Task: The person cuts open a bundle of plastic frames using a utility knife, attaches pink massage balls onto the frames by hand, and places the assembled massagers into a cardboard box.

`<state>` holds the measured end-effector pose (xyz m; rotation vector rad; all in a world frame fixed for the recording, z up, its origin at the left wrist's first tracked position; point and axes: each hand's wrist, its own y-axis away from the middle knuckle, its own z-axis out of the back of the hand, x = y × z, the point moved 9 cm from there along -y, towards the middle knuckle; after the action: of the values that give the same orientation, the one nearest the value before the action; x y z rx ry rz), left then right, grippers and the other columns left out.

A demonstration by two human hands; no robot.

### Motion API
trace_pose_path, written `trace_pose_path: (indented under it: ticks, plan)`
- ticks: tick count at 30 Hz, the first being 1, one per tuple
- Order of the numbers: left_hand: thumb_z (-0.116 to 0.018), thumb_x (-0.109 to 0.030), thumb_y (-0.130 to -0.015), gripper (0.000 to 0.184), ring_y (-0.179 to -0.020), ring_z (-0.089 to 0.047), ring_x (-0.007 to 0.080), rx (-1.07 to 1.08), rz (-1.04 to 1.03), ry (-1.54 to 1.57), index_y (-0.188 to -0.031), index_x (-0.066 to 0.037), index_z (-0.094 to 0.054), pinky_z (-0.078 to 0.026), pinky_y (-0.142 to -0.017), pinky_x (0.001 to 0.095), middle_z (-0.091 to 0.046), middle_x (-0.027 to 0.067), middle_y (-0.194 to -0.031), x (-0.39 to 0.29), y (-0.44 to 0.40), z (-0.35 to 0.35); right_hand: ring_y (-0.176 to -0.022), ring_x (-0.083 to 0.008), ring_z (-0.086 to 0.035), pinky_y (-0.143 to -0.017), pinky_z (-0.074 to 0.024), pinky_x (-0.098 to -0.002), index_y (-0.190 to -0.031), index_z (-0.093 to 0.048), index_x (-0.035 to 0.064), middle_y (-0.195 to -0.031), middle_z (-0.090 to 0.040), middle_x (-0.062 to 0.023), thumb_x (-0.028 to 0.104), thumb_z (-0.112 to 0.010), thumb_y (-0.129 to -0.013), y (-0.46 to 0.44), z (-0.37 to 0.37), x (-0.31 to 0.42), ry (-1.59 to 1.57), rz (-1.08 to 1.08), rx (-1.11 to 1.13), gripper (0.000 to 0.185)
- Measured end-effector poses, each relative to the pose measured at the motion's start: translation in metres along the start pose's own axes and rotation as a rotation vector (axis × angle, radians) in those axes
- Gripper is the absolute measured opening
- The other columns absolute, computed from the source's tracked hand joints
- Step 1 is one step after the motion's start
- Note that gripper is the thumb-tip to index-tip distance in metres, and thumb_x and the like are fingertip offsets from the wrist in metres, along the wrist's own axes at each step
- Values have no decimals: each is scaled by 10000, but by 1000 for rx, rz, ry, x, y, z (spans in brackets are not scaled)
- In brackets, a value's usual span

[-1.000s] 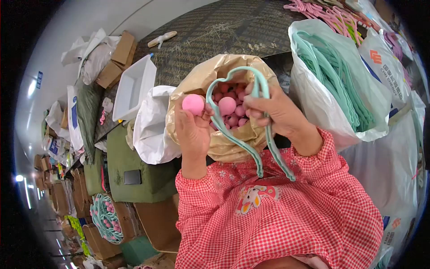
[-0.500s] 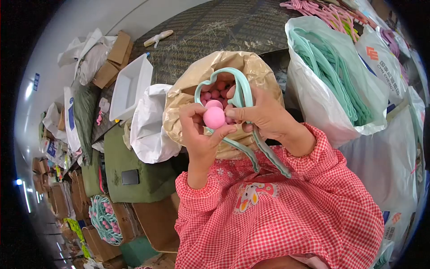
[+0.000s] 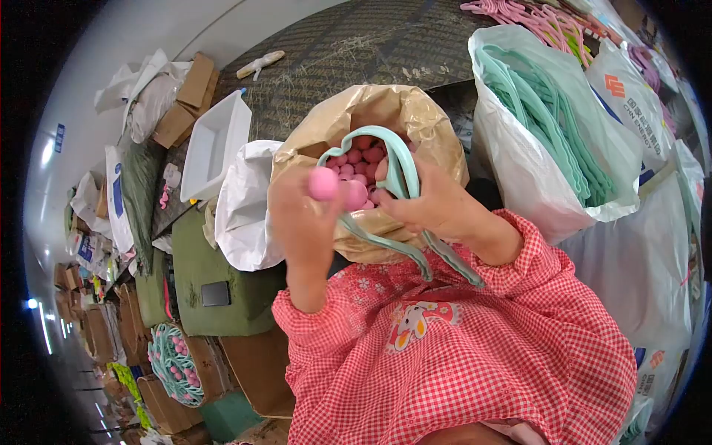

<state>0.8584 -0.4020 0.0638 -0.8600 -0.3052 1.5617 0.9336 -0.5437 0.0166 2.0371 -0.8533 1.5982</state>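
My left hand [image 3: 302,226], blurred by motion, is closed on a smooth pink ball [image 3: 322,183] at the left of the bag opening. A second pink ball [image 3: 354,194] sits by its fingertips; whether they grip that one too I cannot tell. Pinched in my right hand [image 3: 432,199] is a mint-green padded strip [image 3: 404,163], bent in a loop, its two ends hanging toward the checked smock. Both hands are over a brown plastic bag [image 3: 297,152], which holds many pink balls [image 3: 363,154].
At the right stands a white bag [image 3: 512,178] full of mint-green strips [image 3: 564,141]. A white plastic tray [image 3: 215,148] and a crumpled white bag [image 3: 248,215] are at the left. Below them, a dark phone-like slab [image 3: 216,294] lies on a green surface [image 3: 245,315].
My left hand has moved left, carrying a pink ball away from the strip's loop. The right hand stays about where it was, still pinching the strip.
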Motion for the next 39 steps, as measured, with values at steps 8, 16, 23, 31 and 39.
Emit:
trace_pose_path:
  ticks: [8, 16, 23, 31, 39]
  plan:
    - [-697, -65, -844, 436, -993, -577, 173, -80, 256, 1126, -1197, -3, -450, -480, -877, 290, -539, 93, -1098, 4, -5, -6, -592, -48, -491, -485, -404, -196, -1136, -479, 17, -828, -576, -19, 260, -532, -979, -1, 14, -26, 245, -27, -88, 294]
    - [-622, -106, -871, 386, -997, -570, 185, 188, 159, 873, -1211, 2, -475, -466, -872, 305, -548, 119, -1126, -16, 16, -43, -666, -49, -499, -539, -401, -189, -1196, -491, 30, -863, -537, -10, 279, -470, -1005, 6, 19, 0, 47, 109, -161, 314]
    - [-653, -179, -867, 440, -1054, -551, 340, 362, 96, 571, -1243, -22, -486, -441, -919, 383, -557, 162, -1199, -24, 15, -52, -605, -55, -478, -505, -382, -199, -946, -493, 15, -763, -497, -17, 248, -524, -985, 4, 22, -5, -17, 129, -208, 238]
    - [-656, -67, -857, 413, -984, -591, 160, 539, 153, 587, -1233, -46, -485, -502, -810, 266, -575, 87, -1150, -10, 22, -62, -602, -34, -442, -489, -335, -180, -1090, -500, 40, -826, -513, 6, 302, -500, -993, 9, 17, -5, 175, 133, -149, 279]
    - [-649, -163, -836, 370, -937, -571, 359, 595, 61, 555, -1156, -53, -499, -460, -794, 413, -588, 163, -1042, -24, 19, -54, -581, -25, -429, -465, -308, -175, -1077, -491, 48, -774, -484, 20, 301, -498, -994, 7, 14, -9, 148, 20, -114, 266]
